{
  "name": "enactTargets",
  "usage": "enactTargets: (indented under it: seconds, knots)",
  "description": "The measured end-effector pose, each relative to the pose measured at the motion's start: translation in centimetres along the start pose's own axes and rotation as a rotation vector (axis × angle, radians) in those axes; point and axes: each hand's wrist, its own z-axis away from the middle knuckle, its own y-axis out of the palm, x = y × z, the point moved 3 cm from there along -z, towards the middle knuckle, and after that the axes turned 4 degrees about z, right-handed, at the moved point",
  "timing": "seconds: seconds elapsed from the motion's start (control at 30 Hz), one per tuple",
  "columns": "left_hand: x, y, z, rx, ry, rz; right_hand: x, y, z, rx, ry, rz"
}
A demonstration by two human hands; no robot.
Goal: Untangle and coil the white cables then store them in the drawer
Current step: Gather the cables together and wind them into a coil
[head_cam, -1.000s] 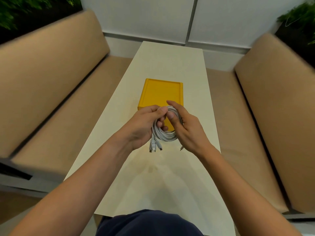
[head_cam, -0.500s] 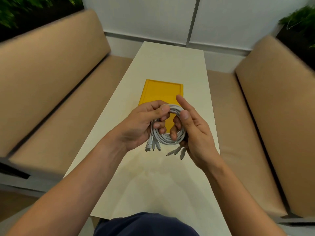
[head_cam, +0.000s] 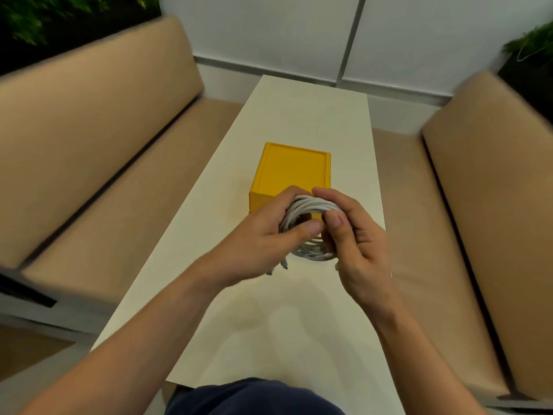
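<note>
holding a round coil of thin white cables (head_cam: 312, 206) in both hands, raised above a long pale cream table (head_cam: 299, 115) and just in front of a small yellow box-shaped drawer unit (head_cam: 291, 172). gripping the coil's left side with the left hand (head_cam: 263, 235), with the thumb pressed flat across the near loops and the fingers curled over the far rim. clamping the coil's right side with the right hand (head_cam: 359, 235), with the thumb bent down onto the loops close beside the left thumb and the fingers wrapped round behind. letting a few connector ends (head_cam: 284, 266) dangle below the left hand, blurred; cannot tell whether touching the table. covering most of the front of the yellow unit with hands and coil, so cannot tell whether a drawer stands open; leaving in sight only its flat recessed top and a strip of its front left corner. standing about midway along the table. flanked by a tan upholstered bench on the left (head_cam: 89, 139) and another on the right (head_cam: 484, 190). closed off at the far end by white wall panels (head_cam: 269, 31) with a grey vertical seam. edged in the upper corners by dark green foliage (head_cam: 36, 22). bordered at the bottom by dark blue clothing (head_cam: 254, 396), with bare forearms reaching in from both lower corners.
</note>
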Motion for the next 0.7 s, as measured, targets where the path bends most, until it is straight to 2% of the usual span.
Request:
enactTargets:
  seconds: [0.1,0.17,0.33,0.53,0.7]
  knots:
    - [-0.4,-0.4,0.7,-0.039,0.016,0.125,0.8,-0.8,0.2,0.068,-0.089,0.054]
    - [-0.6,-1.1,1.0,0.026,-0.032,0.219,0.7,-1.4,0.3,0.143,-0.037,0.035]
    - [0.5,-1.6,0.7,0.205,-0.151,-0.024,-1.4,-1.0,1.0,0.283,0.061,0.093]
    - [2.0,-0.7,0.0,0.124,-0.081,-0.087,-3.3,-0.1,0.5,0.339,0.18,0.201]
    - [3.7,-1.6,0.0,0.121,-0.099,-0.019,-3.7,0.9,0.6,0.316,0.235,0.111]
